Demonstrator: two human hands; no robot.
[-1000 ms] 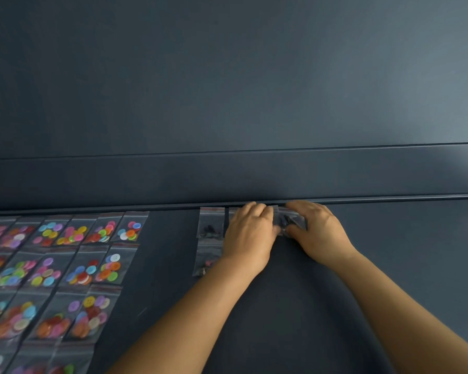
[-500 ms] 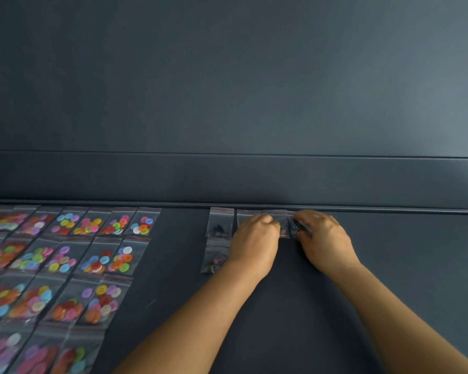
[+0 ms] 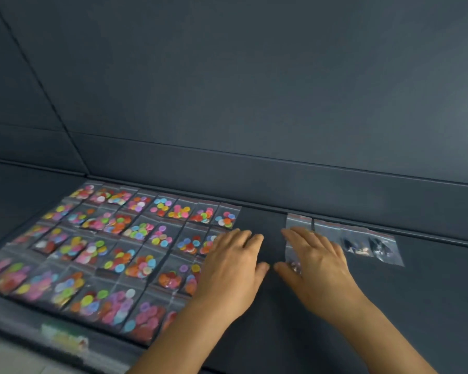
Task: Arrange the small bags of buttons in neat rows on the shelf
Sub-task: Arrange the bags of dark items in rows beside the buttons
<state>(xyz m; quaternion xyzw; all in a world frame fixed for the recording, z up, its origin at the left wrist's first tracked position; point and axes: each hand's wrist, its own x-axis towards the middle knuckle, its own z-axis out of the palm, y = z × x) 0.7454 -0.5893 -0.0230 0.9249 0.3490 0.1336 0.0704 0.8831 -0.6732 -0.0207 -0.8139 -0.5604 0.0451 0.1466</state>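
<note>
Both hands have drawn back from the row at the back edge of the dark blue-grey shelf (image 3: 430, 292), where half a second ago they were pinching a small clear bag of dark buttons into line; the head camera has also swung left, so far more of the coloured grid shows.

Head view: the left hand (image 3: 231, 268) lies flat with fingers straight and slightly spread, holding nothing, its fingertips over the right edge of the grid of clear zip bags of bright coloured buttons (image 3: 114, 252). That grid fills the left part of the shelf from the back edge toward the front edge, in about five rows, tidy at the back and blurred near the front. The right hand (image 3: 316, 263) is likewise spread wide and empty, palm down over two clear bags (image 3: 296, 225) that sit one behind the other at the left end of the newer group. To its right, three more clear bags of dark buttons (image 3: 368, 242) lie side by side along the back edge, touching each other.

As a judgement, the coloured section looks finished, while the dark-button section has one row begun and a second barely started. No loose supply of bags is visible, so how many remain cannot be told. A blurred pale label (image 3: 62, 338) sits on the front edge.
</note>
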